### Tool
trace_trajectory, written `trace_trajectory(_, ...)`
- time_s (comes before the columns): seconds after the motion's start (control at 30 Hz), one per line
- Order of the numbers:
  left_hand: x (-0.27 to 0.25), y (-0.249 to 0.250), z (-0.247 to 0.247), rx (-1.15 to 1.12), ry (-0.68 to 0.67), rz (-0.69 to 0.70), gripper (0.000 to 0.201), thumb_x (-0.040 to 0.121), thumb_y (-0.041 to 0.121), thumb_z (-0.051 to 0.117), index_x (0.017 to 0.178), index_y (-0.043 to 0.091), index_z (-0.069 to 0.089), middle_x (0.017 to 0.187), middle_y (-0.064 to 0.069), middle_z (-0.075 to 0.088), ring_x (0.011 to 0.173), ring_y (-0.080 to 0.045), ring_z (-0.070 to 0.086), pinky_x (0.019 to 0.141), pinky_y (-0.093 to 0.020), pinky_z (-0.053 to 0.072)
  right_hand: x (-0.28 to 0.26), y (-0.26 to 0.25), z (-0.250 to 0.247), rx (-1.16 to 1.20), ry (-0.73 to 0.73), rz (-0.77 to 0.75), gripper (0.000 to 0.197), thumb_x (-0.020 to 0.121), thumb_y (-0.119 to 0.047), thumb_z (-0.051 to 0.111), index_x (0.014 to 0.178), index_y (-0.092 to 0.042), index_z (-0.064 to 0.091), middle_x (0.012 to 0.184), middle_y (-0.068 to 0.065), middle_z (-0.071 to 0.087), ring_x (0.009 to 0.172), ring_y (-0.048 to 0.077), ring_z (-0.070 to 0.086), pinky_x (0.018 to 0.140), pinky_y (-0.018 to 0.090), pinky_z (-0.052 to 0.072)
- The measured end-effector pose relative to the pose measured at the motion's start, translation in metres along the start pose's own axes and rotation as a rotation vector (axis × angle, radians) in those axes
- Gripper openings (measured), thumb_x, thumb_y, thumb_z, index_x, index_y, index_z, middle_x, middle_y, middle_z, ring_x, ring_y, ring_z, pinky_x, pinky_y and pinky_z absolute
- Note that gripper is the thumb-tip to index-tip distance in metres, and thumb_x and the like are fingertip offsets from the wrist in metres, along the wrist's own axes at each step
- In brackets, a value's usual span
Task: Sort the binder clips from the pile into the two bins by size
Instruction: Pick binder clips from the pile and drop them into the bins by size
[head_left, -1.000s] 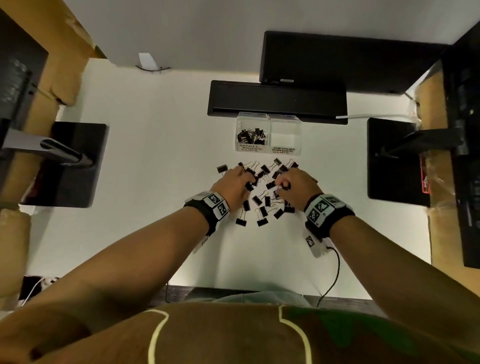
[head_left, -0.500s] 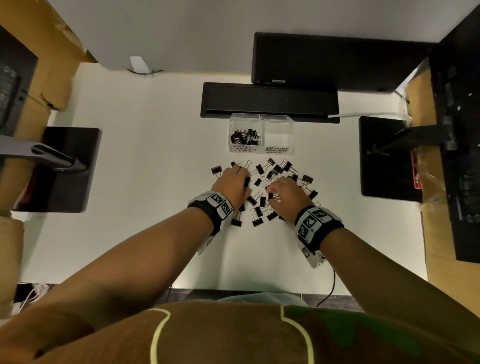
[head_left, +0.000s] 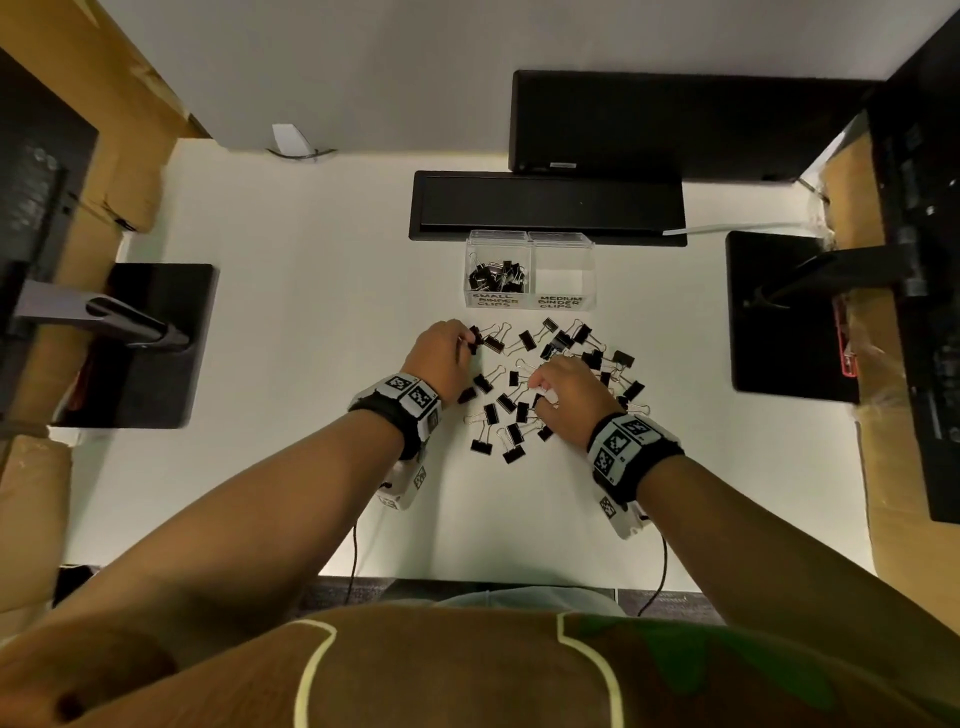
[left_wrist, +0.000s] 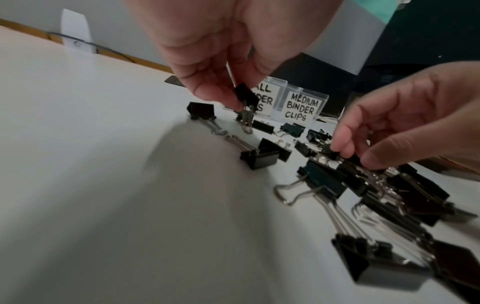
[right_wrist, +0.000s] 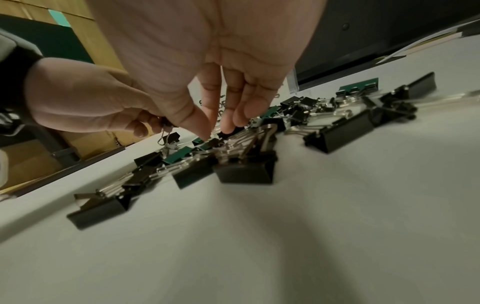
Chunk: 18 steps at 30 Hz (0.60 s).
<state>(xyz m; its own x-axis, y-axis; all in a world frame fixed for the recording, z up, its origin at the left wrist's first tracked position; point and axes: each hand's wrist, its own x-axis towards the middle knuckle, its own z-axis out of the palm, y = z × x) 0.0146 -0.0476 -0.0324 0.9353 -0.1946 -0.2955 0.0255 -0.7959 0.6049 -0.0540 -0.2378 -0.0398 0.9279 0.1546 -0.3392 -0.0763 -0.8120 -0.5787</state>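
Observation:
A pile of black binder clips (head_left: 511, 410) lies spread on the white table (head_left: 311, 322), in front of two clear bins. The bin labelled small binder clips (head_left: 496, 300) holds several clips; in the bin labelled medium binder clips (head_left: 562, 301) no clips show. My left hand (head_left: 467, 343) is at the pile's far left edge and pinches a small black clip (left_wrist: 246, 95), whose wire handles hang down above the table. My right hand (right_wrist: 215, 130) reaches down into the middle of the pile, thumb and fingertips pinching a small clip (right_wrist: 228, 130).
A black bar (head_left: 545, 208) lies right behind the bins, with a monitor (head_left: 675, 119) above it. Black stand bases sit at left (head_left: 156, 338) and right (head_left: 779, 312). Cardboard lines both sides. Bare table lies between the pile and the near edge.
My left hand has shifted left to the pile's edge and lifted a small clip. My right hand has moved left and nearer, from the pile's far right into its middle.

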Motion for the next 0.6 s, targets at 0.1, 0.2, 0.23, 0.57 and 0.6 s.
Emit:
trace_trajectory(0.1, -0.001, -0.002, 0.0, 0.104, 0.005, 0.036, 0.023, 0.091, 0.009, 0.043, 0.106, 0.01, 0.06, 0.111, -0.013, 0.058, 0.103, -0.028, 0.053, 0.084, -0.032, 0.044, -0.001, -0.001, 0.003, -0.03, -0.017, -0.018, 0.025, 0.087, -0.011, 0.054, 0.111, -0.01, 0.06, 0.113, 0.004, 0.054, 0.114, 0.017, 0.044, 0.093, 0.027, 0.041)
trace_trajectory(0.2, -0.007, 0.004, 0.008, 0.282, 0.028, 0.174, 0.027, 0.089, 0.016, 0.049, 0.114, 0.011, 0.058, 0.116, -0.012, 0.052, 0.107, -0.029, 0.048, 0.088, -0.038, 0.045, -0.002, 0.0, 0.007, -0.087, -0.051, -0.007, 0.029, 0.09, -0.015, 0.054, 0.117, -0.009, 0.059, 0.118, 0.005, 0.054, 0.119, 0.02, 0.042, 0.098, 0.03, 0.04)
trace_trajectory(0.23, -0.009, 0.008, 0.013, 0.303, 0.024, 0.225, 0.027, 0.089, 0.017, 0.051, 0.114, 0.011, 0.058, 0.116, -0.012, 0.052, 0.106, -0.029, 0.048, 0.087, -0.037, 0.044, -0.002, -0.001, 0.008, -0.095, -0.055, 0.007, 0.03, 0.091, -0.015, 0.053, 0.12, -0.009, 0.058, 0.119, 0.006, 0.053, 0.12, 0.02, 0.041, 0.099, 0.031, 0.039)
trace_trajectory(0.57, -0.007, 0.026, 0.048, 0.365, -0.093, 0.284, 0.021, 0.091, 0.016, 0.051, 0.107, 0.005, 0.059, 0.11, -0.013, 0.057, 0.106, -0.029, 0.052, 0.083, -0.037, 0.045, -0.004, -0.001, 0.014, 0.052, 0.027, 0.086, 0.015, 0.089, -0.01, 0.058, 0.1, -0.007, 0.067, 0.106, 0.012, 0.055, 0.107, 0.023, 0.049, 0.092, 0.03, 0.043)
trace_trajectory(0.6, -0.007, 0.027, 0.047, 0.36, -0.103, 0.286, 0.021, 0.091, 0.014, 0.05, 0.107, 0.003, 0.058, 0.11, -0.015, 0.057, 0.107, -0.03, 0.051, 0.084, -0.037, 0.045, -0.005, -0.001, 0.012, 0.094, 0.054, 0.09, 0.012, 0.088, -0.01, 0.06, 0.096, -0.008, 0.068, 0.103, 0.011, 0.055, 0.1, 0.021, 0.051, 0.09, 0.03, 0.045)
